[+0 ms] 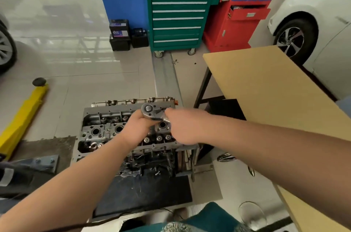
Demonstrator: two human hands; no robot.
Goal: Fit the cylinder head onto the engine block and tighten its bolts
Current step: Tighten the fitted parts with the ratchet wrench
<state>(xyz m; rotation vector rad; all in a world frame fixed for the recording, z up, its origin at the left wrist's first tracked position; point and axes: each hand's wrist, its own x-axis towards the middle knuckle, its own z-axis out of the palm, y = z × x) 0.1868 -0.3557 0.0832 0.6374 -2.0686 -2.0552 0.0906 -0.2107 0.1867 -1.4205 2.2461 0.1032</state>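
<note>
The cylinder head (121, 127) sits on top of the engine block (152, 163), low on the floor at centre frame, so we're into the bolt tightening. The ratchet (150, 111) stands over the head's far right end, toward one o'clock. The left hand (138, 125) is clenched around it just under the round ratchet head, while the right hand (182, 127) wraps the handle. The socket and bolt are hidden beneath the hands. The risk, I'd say: if the socket is seated crooked, a hard pull could slip it off and drive knuckles into the valve gear (159, 137). Beyond, at twelve o'clock, stands a green tool cabinet (180, 11); at three o'clock, a tan bench (266, 87).
</note>
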